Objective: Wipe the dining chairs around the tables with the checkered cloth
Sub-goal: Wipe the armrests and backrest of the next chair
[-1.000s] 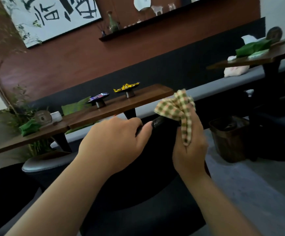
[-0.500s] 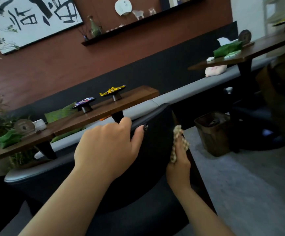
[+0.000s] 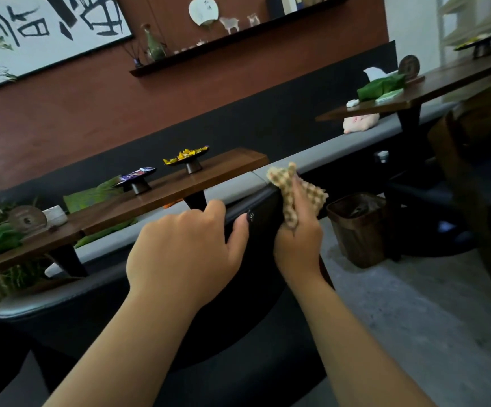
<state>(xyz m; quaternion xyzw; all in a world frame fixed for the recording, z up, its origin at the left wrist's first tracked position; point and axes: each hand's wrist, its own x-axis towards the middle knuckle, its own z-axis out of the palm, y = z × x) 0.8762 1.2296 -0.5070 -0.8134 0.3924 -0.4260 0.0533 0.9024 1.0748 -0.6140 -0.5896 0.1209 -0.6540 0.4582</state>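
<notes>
The right hand (image 3: pixel 298 230) had come back up from the side edge of the dark chair back (image 3: pixel 263 218), where it was lower half a second before, and it held the bunched checkered cloth (image 3: pixel 292 190) closed in its fingers against the top right corner. The left hand (image 3: pixel 185 254) stayed clamped over the top rail, thumb on the near face, keeping the chair steady. I judge that this stroke along the edge was nearly finished, while the seat and the other chairs remained to wipe
</notes>
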